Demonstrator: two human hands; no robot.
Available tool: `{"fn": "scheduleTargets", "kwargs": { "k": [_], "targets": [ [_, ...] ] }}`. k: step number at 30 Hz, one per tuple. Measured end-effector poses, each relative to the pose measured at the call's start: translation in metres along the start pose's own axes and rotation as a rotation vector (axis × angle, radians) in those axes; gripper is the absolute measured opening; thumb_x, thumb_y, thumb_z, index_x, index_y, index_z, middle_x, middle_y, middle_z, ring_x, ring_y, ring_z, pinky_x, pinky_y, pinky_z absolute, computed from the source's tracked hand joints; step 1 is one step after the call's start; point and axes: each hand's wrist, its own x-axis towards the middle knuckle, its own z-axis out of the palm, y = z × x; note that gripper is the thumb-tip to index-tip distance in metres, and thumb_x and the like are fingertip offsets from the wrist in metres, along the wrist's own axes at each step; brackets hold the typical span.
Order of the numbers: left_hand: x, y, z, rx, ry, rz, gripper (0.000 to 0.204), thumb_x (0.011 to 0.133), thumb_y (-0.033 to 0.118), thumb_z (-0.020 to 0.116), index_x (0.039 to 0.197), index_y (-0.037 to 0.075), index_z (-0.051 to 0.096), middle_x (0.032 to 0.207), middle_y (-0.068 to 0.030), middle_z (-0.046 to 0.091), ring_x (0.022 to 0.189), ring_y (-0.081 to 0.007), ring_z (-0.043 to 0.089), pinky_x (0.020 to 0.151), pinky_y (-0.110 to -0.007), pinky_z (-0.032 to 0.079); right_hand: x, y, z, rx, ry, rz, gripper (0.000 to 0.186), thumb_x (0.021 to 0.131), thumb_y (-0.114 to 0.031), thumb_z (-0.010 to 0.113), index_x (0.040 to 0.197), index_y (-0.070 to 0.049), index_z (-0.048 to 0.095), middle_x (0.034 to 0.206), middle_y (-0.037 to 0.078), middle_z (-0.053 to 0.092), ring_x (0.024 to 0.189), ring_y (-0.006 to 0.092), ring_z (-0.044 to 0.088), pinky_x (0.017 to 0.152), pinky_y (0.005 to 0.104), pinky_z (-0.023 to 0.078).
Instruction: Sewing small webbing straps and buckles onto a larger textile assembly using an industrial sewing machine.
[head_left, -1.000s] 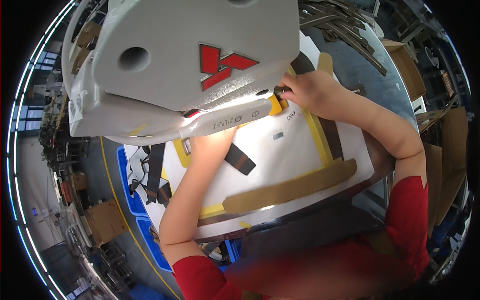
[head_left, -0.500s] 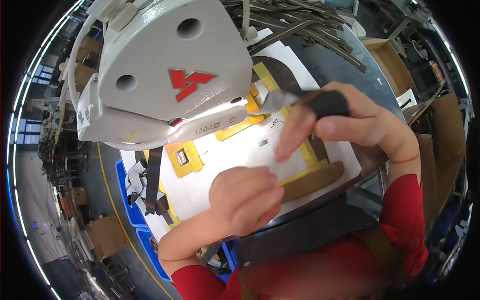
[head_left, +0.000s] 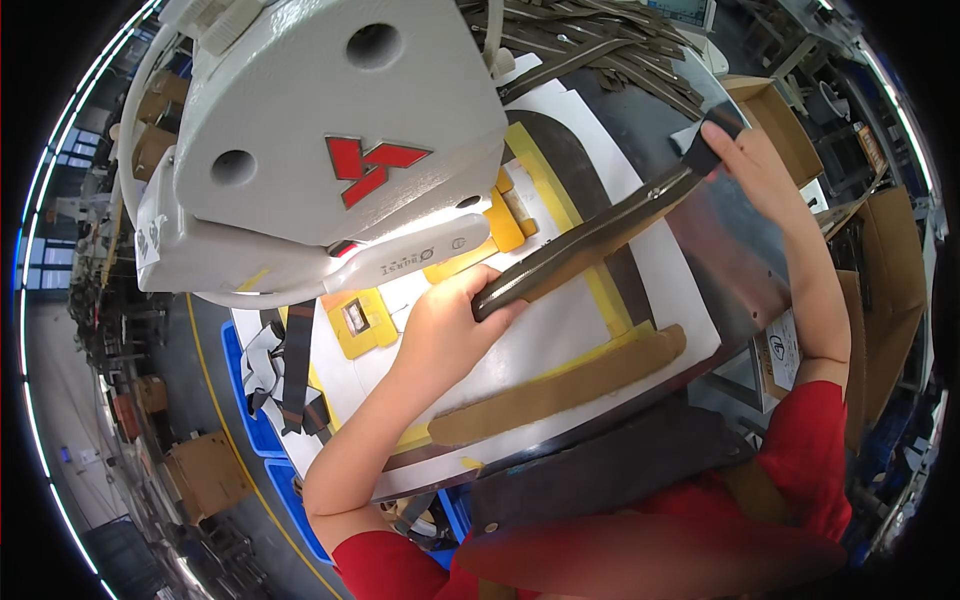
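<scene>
Dark zipper strip (head_left: 585, 243), gripped at both ends above a white template board (head_left: 560, 335)

Through the head camera I list, from left to right:

Cardboard box (head_left: 208, 468), on the floor, far left

Blue bin (head_left: 234, 395), white and black straps at its rim

Sewing-machine head (head_left: 270, 190), pale grey, a red emblem (head_left: 365, 170) on its side

Black strap (head_left: 297, 370), along the board's left edge

Yellow frame (head_left: 350, 344), with a small rectangular window, flat on the board

White bar (head_left: 420, 250), under the machine head, a bright glow along its upper edge

My left hand (head_left: 448, 325), fingers clamped on the zipper strip's lower left end

Brown fabric strip (head_left: 560, 387), lying along the board's near edge

The zipper strip itself, slanting up to the right between the hands; I cannot tell whether it touches the board anywhere

Pile of zipper strips (head_left: 640, 65), heaped at the back

Steel tabletop (head_left: 720, 250), right of the board

My right hand (head_left: 755, 165), fingers clamped on the strip's black upper right end

Open cardboard carton (head_left: 890, 290), far right
</scene>
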Motion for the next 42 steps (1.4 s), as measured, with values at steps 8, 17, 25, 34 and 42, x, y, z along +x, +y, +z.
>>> {"fn": "scheduleTargets", "kwargs": {
  "k": [8, 17, 25, 34, 42],
  "targets": [
    [0.001, -0.007, 0.019, -0.056, 0.208, 0.156, 0.017, 0.074, 0.016, 0.072, 0.085, 0.005, 0.064, 0.072, -0.0103, 0.062, 0.066, -0.0261, 0.062, 0.060, -0.034, 0.049, -0.022, -0.098, 0.070, 0.065, 0.073, -0.953, 0.022, 0.081, -0.029, 0.067, 0.080, -0.008, 0.062, 0.077, 0.006, 0.058, 0.074, 0.0241, 0.059, 0.064, 0.0349, 0.048],
    [0.001, -0.012, 0.018, -0.102, 0.216, 0.096, 0.017, 0.077, 0.018, 0.072, 0.080, 0.005, 0.062, 0.068, -0.0096, 0.061, 0.060, -0.0264, 0.059, 0.056, -0.034, 0.046, -0.008, -0.113, 0.101, 0.705, -0.397, -0.585, 0.009, 0.081, -0.008, 0.068, 0.085, -0.003, 0.061, 0.084, 0.008, 0.062, 0.074, 0.0219, 0.061, 0.067, 0.0292, 0.047],
    [0.001, -0.013, 0.026, -0.156, 0.303, 0.139, 0.014, 0.082, 0.015, 0.066, 0.075, 0.004, 0.060, 0.063, -0.0077, 0.060, 0.058, -0.0254, 0.059, 0.055, -0.034, 0.045, -0.016, -0.113, 0.103, 0.300, -0.194, -0.711, 0.024, 0.086, -0.025, 0.063, 0.073, -0.004, 0.060, 0.071, 0.008, 0.058, 0.070, 0.0264, 0.059, 0.059, 0.0350, 0.044],
    [-0.005, -0.016, 0.028, 0.339, 0.455, 0.421, 0.052, 0.078, 0.016, 0.068, 0.128, 0.009, 0.053, 0.127, -0.0115, 0.054, 0.100, -0.0278, 0.055, 0.085, -0.039, 0.040, 0.028, -0.113, 0.101, 0.112, -0.324, -0.576, 0.028, 0.081, -0.026, 0.062, 0.065, -0.004, 0.056, 0.058, 0.012, 0.056, 0.056, 0.0304, 0.056, 0.055, 0.0391, 0.043],
    [-0.003, -0.015, 0.030, 0.492, 0.351, 0.301, 0.060, 0.073, 0.025, 0.073, 0.126, 0.006, 0.053, 0.130, -0.0130, 0.051, 0.108, -0.0289, 0.053, 0.086, -0.038, 0.041, 0.050, -0.113, 0.103, 0.026, -0.303, -0.581, 0.033, 0.077, -0.024, 0.065, 0.059, -0.002, 0.049, 0.054, 0.011, 0.048, 0.053, 0.0281, 0.050, 0.053, 0.0364, 0.040]
  ]
}}
